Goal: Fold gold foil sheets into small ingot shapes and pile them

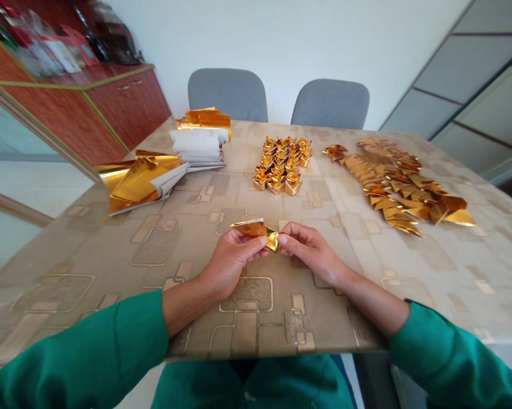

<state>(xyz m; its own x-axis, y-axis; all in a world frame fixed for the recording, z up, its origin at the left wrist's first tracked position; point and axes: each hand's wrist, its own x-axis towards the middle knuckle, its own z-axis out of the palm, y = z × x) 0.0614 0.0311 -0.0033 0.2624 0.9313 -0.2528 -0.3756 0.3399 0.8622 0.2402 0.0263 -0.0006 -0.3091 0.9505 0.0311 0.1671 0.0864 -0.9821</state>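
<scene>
**Left hand:** my left hand [230, 264] is clenched in a firm pinch on a folded piece of gold foil paper [250, 228], which sticks out past my fingertips.

**Right hand:** my right hand [311, 250] is grasping too, its fingertips pinching the small gold corner [273, 241] of that same piece, right beside my left hand.

**Under my hands:** a patterned table cover [174, 244], with my green sleeves [80, 346] at its near edge.

**Straight ahead:** a cluster of folded gold paper ingots [281, 165] — well beyond my fingertips.

**Ahead to the right:** a spread of flatter folded gold pieces [400, 187].

**Ahead to the left:** a stack of white-and-gold paper sheets [198, 145], with a looser fan of gold sheets [140, 182] nearer my left side.

**Far beyond the table:** two grey chairs [228, 94].
</scene>
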